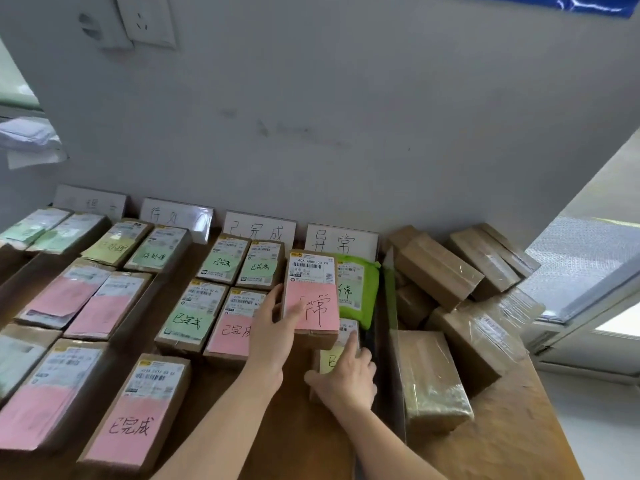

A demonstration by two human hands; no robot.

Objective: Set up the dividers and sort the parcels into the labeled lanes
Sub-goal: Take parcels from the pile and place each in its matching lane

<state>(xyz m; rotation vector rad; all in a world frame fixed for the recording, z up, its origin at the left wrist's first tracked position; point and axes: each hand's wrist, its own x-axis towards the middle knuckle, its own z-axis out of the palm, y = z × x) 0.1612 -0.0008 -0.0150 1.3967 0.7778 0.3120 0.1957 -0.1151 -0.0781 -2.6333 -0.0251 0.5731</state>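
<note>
My left hand [273, 336] grips a brown parcel with a pink note [313, 299], held tilted above the rightmost lane. My right hand [346, 375] rests on a parcel with a yellow note [330, 358] lying just below it, fingers curled over its edge. A green bag parcel [356, 289] lies behind them in the same lane. Four white lane labels stand against the wall; the rightmost label [341, 240] is right behind the held parcel. A thin upright divider [393, 327] borders this lane on the right.
Parcels with pink, green and yellow notes fill the three lanes to the left, such as one at the front [135, 415]. Plain taped boxes [436, 268] are piled to the right of the divider. The wooden table's right edge [547, 410] drops off by a window.
</note>
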